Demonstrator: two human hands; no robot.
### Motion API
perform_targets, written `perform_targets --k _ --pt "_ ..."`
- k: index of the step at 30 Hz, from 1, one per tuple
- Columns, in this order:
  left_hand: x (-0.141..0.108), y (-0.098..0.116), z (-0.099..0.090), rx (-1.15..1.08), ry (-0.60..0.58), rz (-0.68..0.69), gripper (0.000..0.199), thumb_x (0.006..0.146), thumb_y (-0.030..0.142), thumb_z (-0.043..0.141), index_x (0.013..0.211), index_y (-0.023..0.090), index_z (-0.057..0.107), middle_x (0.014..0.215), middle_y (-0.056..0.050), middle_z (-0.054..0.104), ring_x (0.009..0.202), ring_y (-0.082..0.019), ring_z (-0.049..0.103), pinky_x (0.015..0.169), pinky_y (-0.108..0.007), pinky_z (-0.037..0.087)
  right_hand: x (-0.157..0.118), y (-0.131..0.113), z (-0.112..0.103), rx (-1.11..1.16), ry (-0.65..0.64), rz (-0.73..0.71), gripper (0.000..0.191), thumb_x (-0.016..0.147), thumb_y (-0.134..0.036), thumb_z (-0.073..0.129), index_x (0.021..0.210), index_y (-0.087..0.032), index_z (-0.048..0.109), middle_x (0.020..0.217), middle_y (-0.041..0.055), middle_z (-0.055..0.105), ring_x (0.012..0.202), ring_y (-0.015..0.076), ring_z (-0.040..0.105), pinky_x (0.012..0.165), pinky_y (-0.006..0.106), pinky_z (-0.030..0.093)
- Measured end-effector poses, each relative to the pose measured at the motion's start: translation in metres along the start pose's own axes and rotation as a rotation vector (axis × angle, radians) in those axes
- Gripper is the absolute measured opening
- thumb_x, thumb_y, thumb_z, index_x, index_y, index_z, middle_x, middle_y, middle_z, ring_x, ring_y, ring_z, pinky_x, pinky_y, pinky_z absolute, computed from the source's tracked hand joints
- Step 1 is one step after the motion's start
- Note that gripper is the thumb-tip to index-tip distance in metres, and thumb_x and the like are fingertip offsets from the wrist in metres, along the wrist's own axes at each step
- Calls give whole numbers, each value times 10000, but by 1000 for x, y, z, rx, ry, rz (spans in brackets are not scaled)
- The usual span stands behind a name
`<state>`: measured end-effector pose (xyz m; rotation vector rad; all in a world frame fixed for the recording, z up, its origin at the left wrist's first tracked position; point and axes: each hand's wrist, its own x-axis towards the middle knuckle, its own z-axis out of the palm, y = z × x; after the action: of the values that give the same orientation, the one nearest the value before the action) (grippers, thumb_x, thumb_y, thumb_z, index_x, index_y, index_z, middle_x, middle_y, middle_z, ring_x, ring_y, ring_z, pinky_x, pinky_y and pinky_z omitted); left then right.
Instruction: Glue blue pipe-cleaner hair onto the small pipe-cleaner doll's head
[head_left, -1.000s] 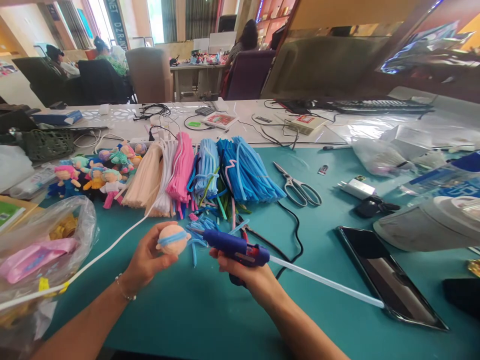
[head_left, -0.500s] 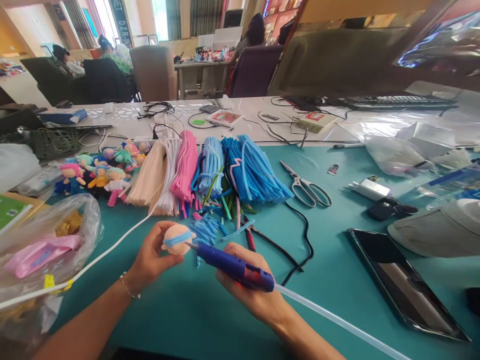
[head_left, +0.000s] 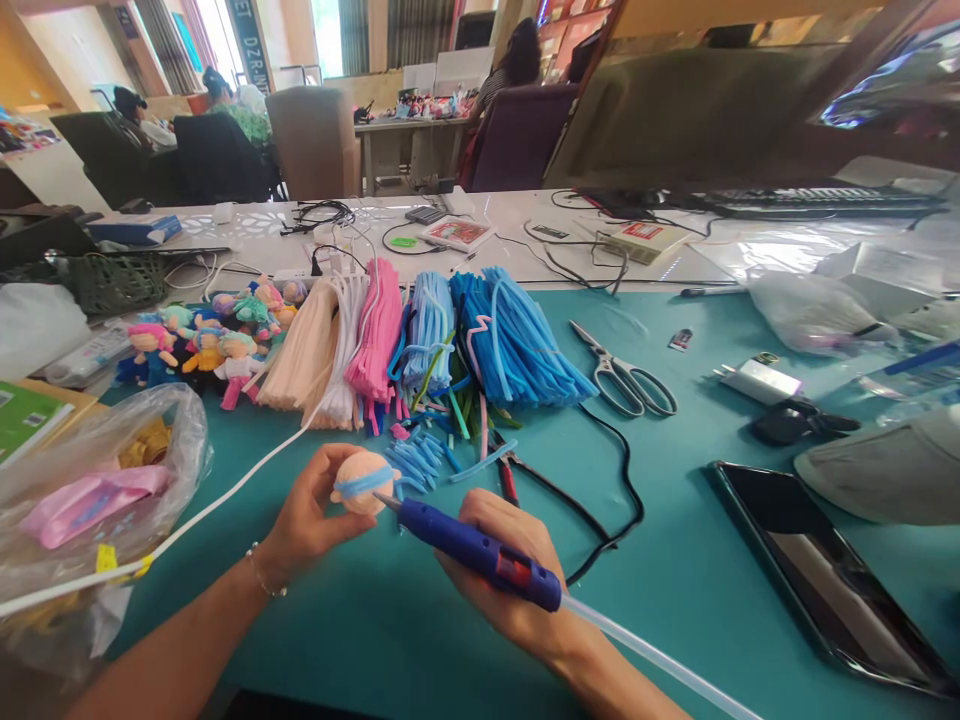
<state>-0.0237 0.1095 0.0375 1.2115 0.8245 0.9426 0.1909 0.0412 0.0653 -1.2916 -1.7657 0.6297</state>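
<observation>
Between the thumb and fingers of my left hand (head_left: 315,515) is a peach-coloured doll head (head_left: 365,500), a round fuzzy ball with small ear-like bumps and a blue pipe-cleaner strip across it. My right hand (head_left: 510,570) is wrapped round a dark blue glue gun (head_left: 472,548), with a long clear glue stick (head_left: 645,650) coming out of its rear. The gun's metal tip meets the head's right side, just under the blue strip. Short cut blue pipe-cleaner pieces (head_left: 414,460) lie right behind the head. Red-handled pliers (head_left: 508,480) rest beyond my right hand.
Pipe-cleaner bundles (head_left: 517,340) and small finished dolls (head_left: 238,355) line the back of the green mat. Scissors (head_left: 626,375), a black phone (head_left: 817,570) and a charger (head_left: 761,380) lie to the right. A plastic bag (head_left: 165,450) and a white cable (head_left: 247,485) occupy the left.
The camera view has shifted slightly, so everything sits a little further right. Both hands keep their grips, and the glue gun's tip stays at the doll head's right side.
</observation>
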Motion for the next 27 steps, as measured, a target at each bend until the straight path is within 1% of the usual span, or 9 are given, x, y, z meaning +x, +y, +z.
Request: perform_targets --k 5,10,15,19,24,27 --pt "-1 -1 0 16 -8 11 487 599 229 840 1029 175 617 968 -79 718 887 -242 662 783 -318 491 1 3 1 -29 5 -39 250 804 -268 556 606 -242 406 536 -27 442 488 139 404 497 278 318" --pt "-1 1 2 -2 6 3 500 576 218 848 1017 176 618 970 -79 718 891 -248 659 778 -322 496 -1 5 1 -38 7 -23 256 777 -248 564 588 -241 393 530 -33 428 486 138 397 493 276 302" --pt "-3 3 5 -15 43 12 484 592 225 839 1018 182 612 973 -70 713 896 -244 656 783 -324 494 -2 7 1 -36 0 -29 244 750 -228 554 584 -240 375 527 -33 426 489 138 384 495 277 290" --pt "-4 4 6 -2 37 19 487 592 228 842 1020 189 614 983 -66 713 902 -242 655 791 -320 488 -2 8 2 -32 -6 -20 248 737 -224 557 582 -240 363 528 -34 417 489 137 387 494 274 280" --pt "-5 4 8 -4 69 43 488 605 241 837 1029 188 601 977 -62 715 896 -225 656 788 -302 490 -2 10 2 -20 18 -74 255 729 -178 562 585 -231 359 534 -43 408 494 126 387 493 261 275" --pt "-5 4 7 3 45 40 487 612 245 835 1032 184 597 985 -70 713 907 -235 660 792 -312 495 -2 11 2 -25 9 -98 258 745 -184 554 592 -232 352 534 -45 401 496 127 391 491 256 279"
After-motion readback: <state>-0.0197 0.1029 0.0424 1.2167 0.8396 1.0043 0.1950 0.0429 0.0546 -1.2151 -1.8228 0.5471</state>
